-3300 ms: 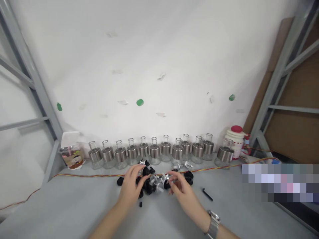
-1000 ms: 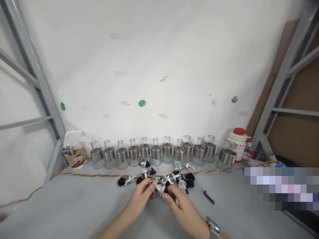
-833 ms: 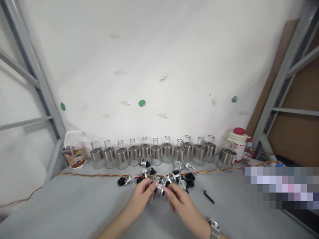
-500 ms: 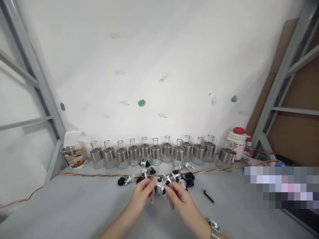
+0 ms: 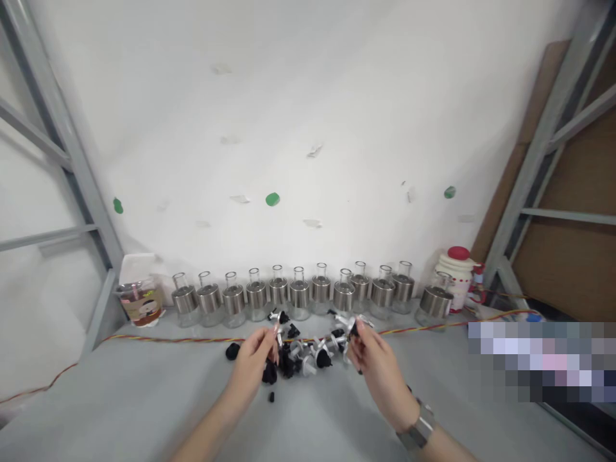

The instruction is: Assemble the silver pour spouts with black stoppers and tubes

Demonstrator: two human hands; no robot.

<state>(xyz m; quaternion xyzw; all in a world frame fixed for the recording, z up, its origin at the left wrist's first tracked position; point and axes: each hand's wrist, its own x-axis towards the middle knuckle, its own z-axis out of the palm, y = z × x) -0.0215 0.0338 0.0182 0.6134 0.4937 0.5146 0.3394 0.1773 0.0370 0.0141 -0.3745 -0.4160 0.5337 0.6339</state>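
Note:
My left hand is closed in a pinch at the left side of a loose pile of silver pour spouts with black stopper ends. A silver spout shows right at its fingertips, but whether they grip it is unclear. On the pile's right side, my right hand is closed around a pour spout with a dark base, partly hidden by the fingers. Between both hands lie several spouts and black caps. Another black cap rests left of my left hand, and a small black piece lies in front.
A row of glass bottles with steel sleeves stands along the wall. A cup is at the left end, a cream jar with red lid at the right. A twisted red-yellow wire crosses the grey table. Metal posts flank both sides.
My hands were together over a spout at the pile's middle. They have parted: the left moved left, the right moved right and farther back, with a spout in its fingers.

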